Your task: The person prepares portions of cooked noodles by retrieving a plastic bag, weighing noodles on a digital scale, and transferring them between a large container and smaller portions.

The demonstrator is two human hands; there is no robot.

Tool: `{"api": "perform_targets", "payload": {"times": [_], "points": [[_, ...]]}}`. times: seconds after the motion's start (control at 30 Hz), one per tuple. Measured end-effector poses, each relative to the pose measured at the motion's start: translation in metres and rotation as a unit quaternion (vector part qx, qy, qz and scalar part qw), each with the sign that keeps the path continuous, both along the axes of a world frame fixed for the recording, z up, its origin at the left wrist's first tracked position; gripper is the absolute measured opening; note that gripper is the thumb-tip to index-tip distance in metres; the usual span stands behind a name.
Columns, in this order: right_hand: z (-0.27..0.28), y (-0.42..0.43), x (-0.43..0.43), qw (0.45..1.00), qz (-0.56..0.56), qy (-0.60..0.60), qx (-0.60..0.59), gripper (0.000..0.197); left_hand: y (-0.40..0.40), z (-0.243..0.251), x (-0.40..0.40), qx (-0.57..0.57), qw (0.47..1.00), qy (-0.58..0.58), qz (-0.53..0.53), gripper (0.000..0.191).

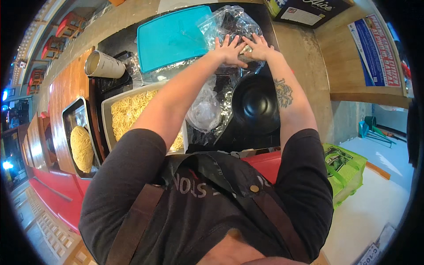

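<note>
Both hands reach to the far side of the black tabletop. My left hand [230, 52] lies palm down with its fingers spread on a clear plastic bag [237, 21]. Beside it, my right hand [259, 48] rests on the same bag, also with fingers apart. What lies under the palms is hidden. A teal plastic lid [172, 38] sits left of the hands, partly overlapped by the bag. Nearer to me are a crumpled bundle of clear plastic [204, 109] and a round black bowl [255, 103]. A pale rectangular tub [107, 124] holds yellow noodles [129, 116], partly covered by my left arm.
On a wooden table at the left, a metal tray [78, 115] carries a mound of noodles [81, 149]. A large printed cup [106, 65] stands near the tabletop's left edge. A dark printed box [308, 13] is at the far right. A green bag [344, 172] is low right.
</note>
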State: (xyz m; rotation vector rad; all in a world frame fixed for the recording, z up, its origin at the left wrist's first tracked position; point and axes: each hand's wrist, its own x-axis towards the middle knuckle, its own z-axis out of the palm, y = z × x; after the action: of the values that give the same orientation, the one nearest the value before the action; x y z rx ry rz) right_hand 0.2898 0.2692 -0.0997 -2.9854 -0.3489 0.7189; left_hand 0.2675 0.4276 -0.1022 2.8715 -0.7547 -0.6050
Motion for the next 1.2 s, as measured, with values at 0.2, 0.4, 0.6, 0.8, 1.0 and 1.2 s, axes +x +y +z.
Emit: {"api": "perform_targets", "payload": {"times": [0.2, 0.4, 0.6, 0.8, 1.0, 1.2], "points": [[0.016, -0.006, -0.002, 0.986, 0.004, -0.110, 0.125, 0.088, 0.058, 0.053, 0.011, -0.420, 0.893, -0.108, 0.122, 0.030], [0.031, 0.002, -0.014, 0.992, 0.055, -0.097, 0.060, 0.082, 0.119, 0.018, -0.022, -0.068, 0.990, -0.117, 0.040, 0.019], [0.027, -0.028, -0.013, 0.998, -0.043, -0.051, 0.019, 0.082, 0.114, 0.008, -0.017, -0.006, 0.987, -0.162, 0.010, 0.025], [0.021, -0.029, -0.021, 0.996, -0.064, -0.049, 0.025, 0.087, 0.108, 0.036, -0.023, -0.046, 0.962, -0.264, 0.049, 0.029], [0.031, 0.013, -0.029, 0.999, -0.014, 0.001, -0.046, 0.084, 0.102, 0.087, -0.030, -0.157, 0.905, -0.380, 0.113, 0.023], [0.021, 0.039, -0.027, 0.999, 0.046, 0.007, -0.004, 0.086, 0.072, 0.065, -0.052, -0.227, 0.924, -0.307, -0.021, 0.024]]}}
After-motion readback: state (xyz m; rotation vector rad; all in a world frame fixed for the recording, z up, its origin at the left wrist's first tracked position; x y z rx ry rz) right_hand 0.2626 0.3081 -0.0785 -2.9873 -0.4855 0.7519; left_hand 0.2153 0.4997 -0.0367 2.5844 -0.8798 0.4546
